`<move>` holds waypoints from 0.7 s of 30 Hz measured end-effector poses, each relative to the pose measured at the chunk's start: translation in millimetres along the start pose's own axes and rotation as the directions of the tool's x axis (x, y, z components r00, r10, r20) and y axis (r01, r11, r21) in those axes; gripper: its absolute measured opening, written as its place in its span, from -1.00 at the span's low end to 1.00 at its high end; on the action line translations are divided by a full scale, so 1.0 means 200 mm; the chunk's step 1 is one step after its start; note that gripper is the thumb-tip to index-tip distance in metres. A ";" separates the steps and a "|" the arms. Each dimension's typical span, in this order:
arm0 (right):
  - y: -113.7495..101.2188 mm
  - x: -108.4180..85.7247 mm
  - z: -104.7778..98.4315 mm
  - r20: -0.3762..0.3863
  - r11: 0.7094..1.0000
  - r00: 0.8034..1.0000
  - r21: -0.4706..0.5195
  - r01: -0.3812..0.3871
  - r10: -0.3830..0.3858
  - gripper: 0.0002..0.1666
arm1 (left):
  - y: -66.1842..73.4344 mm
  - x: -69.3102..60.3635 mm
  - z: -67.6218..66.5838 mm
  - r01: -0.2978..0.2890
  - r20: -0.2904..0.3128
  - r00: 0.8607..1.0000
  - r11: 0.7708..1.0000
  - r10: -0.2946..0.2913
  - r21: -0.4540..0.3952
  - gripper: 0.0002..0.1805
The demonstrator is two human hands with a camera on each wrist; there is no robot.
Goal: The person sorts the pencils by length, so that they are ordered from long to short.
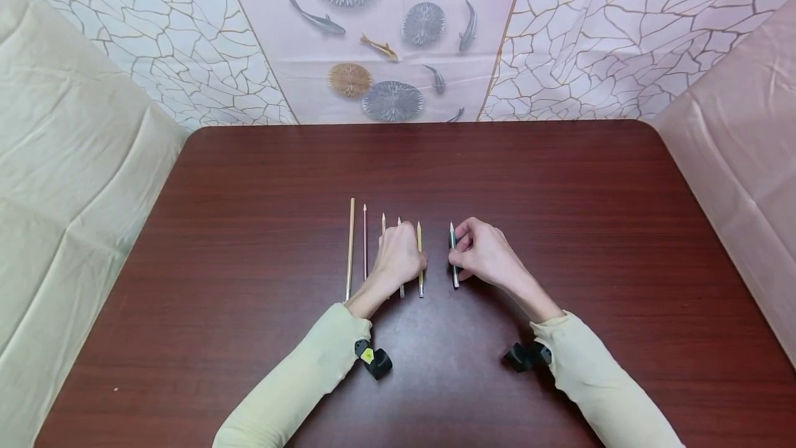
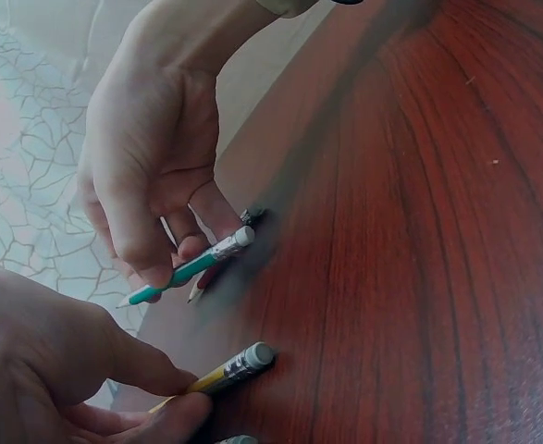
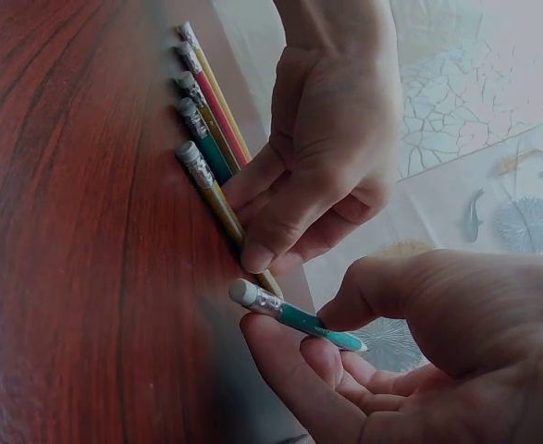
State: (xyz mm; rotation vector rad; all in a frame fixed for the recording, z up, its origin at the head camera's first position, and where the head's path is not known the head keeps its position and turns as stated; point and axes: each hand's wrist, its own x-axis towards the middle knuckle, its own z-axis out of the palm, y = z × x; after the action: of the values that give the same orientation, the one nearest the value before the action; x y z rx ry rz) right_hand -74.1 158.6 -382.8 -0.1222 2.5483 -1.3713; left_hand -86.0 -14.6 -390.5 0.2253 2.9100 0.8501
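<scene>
My left hand [image 1: 399, 254] pinches a yellow pencil [image 1: 419, 232] between thumb and finger, low at the table. Its white eraser end points toward me. To the right, my right hand [image 1: 491, 254] pinches a green pencil [image 3: 299, 319] between thumb and fingers, tip pointing away. In the left wrist view this green pencil [image 2: 192, 268] looks slightly raised and tilted; a dark pencil-like shape lies below it, perhaps a reflection. Left of the yellow pencil, several pencils lie side by side, including a red pencil [image 1: 365, 240] and another green pencil [image 3: 211, 148], partly hidden by my left hand.
A long yellow pencil [image 1: 350, 247] lies at the row's left end. Everything rests on a glossy dark red-brown wooden table [image 1: 560, 192]. Patterned cloth [image 1: 398, 33] hangs behind its far edge, and pale cloth [image 1: 74, 157] hangs along the sides.
</scene>
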 end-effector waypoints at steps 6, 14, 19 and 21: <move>0.00 0.00 0.02 0.013 0.998 0.999 0.036 -0.043 0.042 -0.69 | 0.00 0.00 0.00 0.008 0.003 1.000 1.000 -0.008 -0.007 -0.72; -0.02 0.01 0.06 0.014 0.997 0.998 0.035 -0.066 0.066 -0.70 | 0.00 0.00 0.00 0.002 0.003 1.000 1.000 -0.002 -0.006 -0.72; -0.03 0.01 0.07 0.011 0.998 0.998 0.003 -0.060 0.060 -0.71 | 0.00 0.00 0.01 -0.003 -0.005 1.000 1.000 0.003 -0.004 -0.71; -0.03 0.01 0.08 0.005 0.998 0.999 -0.020 -0.051 0.051 -0.72 | 0.00 0.00 0.01 -0.003 -0.007 1.000 1.000 0.003 -0.003 -0.71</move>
State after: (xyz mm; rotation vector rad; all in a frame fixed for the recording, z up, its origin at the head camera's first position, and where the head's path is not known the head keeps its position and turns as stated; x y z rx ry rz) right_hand -72.2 142.0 -387.0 -0.0638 2.5426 -1.3254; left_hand -84.8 -13.8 -391.9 0.2271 2.9153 0.8571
